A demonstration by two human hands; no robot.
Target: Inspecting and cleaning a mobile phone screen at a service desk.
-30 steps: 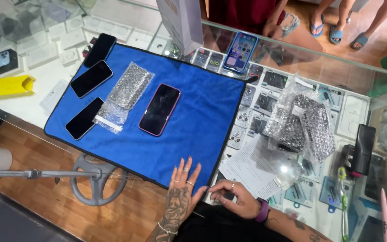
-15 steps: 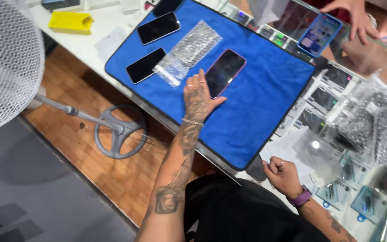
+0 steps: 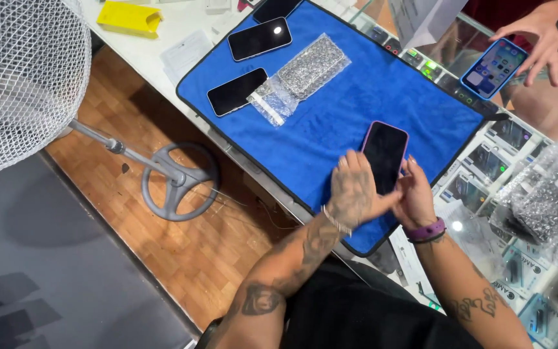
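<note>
A pink-edged smartphone (image 3: 385, 154) with a dark screen lies on the blue cloth (image 3: 350, 110) near its front edge. My left hand (image 3: 354, 195) grips its lower left part, and my right hand (image 3: 414, 197) holds its lower right corner, fingers curled round the edge. Two more dark phones (image 3: 236, 91) (image 3: 259, 38) lie further left on the cloth. Beside them rests a bubble-wrap pouch (image 3: 298, 76).
Another person's hand (image 3: 534, 39) holds a blue phone (image 3: 493, 67) over the glass counter (image 3: 485, 161) at top right. Bubble-wrap bags (image 3: 547, 200) lie at the right. A yellow box (image 3: 128, 17) sits top left. A standing fan (image 3: 14, 84) with a round base (image 3: 177, 183) is on the floor.
The pink-edged phone has come toward me across the cloth. My left hand moved from its side to its lower end, and my right hand came off the counter onto it.
</note>
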